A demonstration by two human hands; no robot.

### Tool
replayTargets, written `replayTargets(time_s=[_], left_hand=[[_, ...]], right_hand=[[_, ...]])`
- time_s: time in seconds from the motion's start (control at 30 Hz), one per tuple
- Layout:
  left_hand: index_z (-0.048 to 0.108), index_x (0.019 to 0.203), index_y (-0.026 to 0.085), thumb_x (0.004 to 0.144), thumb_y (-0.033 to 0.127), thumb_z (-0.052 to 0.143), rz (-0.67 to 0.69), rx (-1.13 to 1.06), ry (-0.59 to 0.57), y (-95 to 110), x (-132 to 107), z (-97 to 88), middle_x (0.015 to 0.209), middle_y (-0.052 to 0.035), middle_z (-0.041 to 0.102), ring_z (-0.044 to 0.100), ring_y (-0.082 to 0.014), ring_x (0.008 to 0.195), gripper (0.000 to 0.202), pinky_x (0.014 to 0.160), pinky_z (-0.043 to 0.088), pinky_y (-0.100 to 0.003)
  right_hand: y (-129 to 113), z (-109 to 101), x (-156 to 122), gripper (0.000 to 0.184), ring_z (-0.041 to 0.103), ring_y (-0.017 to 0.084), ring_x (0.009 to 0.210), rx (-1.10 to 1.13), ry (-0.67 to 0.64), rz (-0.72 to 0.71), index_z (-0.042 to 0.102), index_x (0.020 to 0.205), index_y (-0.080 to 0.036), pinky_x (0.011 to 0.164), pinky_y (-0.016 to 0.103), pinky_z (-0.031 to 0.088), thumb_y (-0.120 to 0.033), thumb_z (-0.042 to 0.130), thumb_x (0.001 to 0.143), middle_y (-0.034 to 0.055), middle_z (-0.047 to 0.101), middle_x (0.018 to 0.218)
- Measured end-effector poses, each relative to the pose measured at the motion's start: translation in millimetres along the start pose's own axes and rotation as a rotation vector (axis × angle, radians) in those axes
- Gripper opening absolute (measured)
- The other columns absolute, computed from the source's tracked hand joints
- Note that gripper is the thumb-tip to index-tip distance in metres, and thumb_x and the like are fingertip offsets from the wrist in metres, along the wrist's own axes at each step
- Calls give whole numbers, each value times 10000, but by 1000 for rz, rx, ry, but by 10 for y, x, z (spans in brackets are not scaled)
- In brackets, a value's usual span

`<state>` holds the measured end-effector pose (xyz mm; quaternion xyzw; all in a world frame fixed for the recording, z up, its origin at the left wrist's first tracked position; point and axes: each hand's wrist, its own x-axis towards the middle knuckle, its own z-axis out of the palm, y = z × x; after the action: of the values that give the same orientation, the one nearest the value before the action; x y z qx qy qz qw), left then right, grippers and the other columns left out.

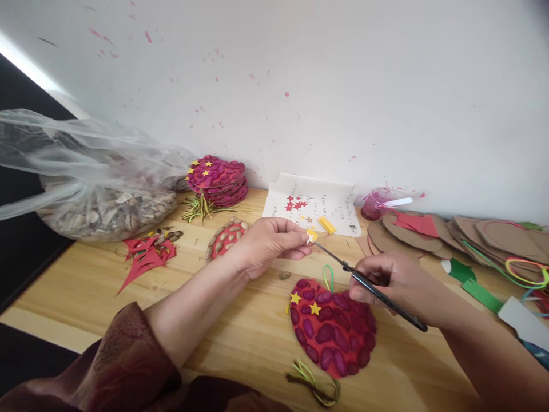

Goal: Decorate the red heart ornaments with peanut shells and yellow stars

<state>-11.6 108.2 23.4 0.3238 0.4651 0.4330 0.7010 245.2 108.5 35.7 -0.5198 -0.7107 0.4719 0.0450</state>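
My left hand [268, 243] pinches a small yellow paper star [311, 235] between thumb and fingers above the wooden table [107, 320]. My right hand [388, 280] is closed round a pair of thin black tweezers [369, 286], whose tip touches the yellow star. Below both hands lies a red heart-shaped craft piece [332, 332] covered with dark pink seeds, two yellow stars stuck near its top left. It has a green loop at the top and a string tassel [315, 386] at the bottom.
A clear plastic bag of seeds [98, 189] lies at the left. A stack of finished red pieces [218, 180] stands by the wall, beside a paper sheet with star stickers [313, 206]. Red paper scraps [146, 254], cardboard cut-outs [450, 234] and green strips [476, 286] lie around.
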Motion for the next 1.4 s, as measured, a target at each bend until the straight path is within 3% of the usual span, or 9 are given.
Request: replayTargets(time_s=[0.67,0.97,1.4], left_hand=[[690,705,99,774,101,771,-48,36,-11,5,26,-12,681,-68,743,687,-103,618,107,619,531,-197],[681,711,98,768,92,777,-48,55,-9,3,30,-20,666,-68,741,688,-101,599,112,603,536,-186],[686,713,94,789,75,748,-56,77,-12,22,33,-21,680,-73,745,696,-99,604,100,609,543,-180]], right_hand=[[-13,9,-4,437,372,127,560,-115,21,-7,574,591,-203,523,282,256,-576,759,722,-54,398,580],[1,31,5,497,311,120,558,-203,59,-15,445,556,-215,514,278,226,-567,749,730,-66,319,577],[-15,74,-18,526,291,112,524,-349,159,-89,377,537,-222,485,275,219,-543,726,765,-67,312,541]])
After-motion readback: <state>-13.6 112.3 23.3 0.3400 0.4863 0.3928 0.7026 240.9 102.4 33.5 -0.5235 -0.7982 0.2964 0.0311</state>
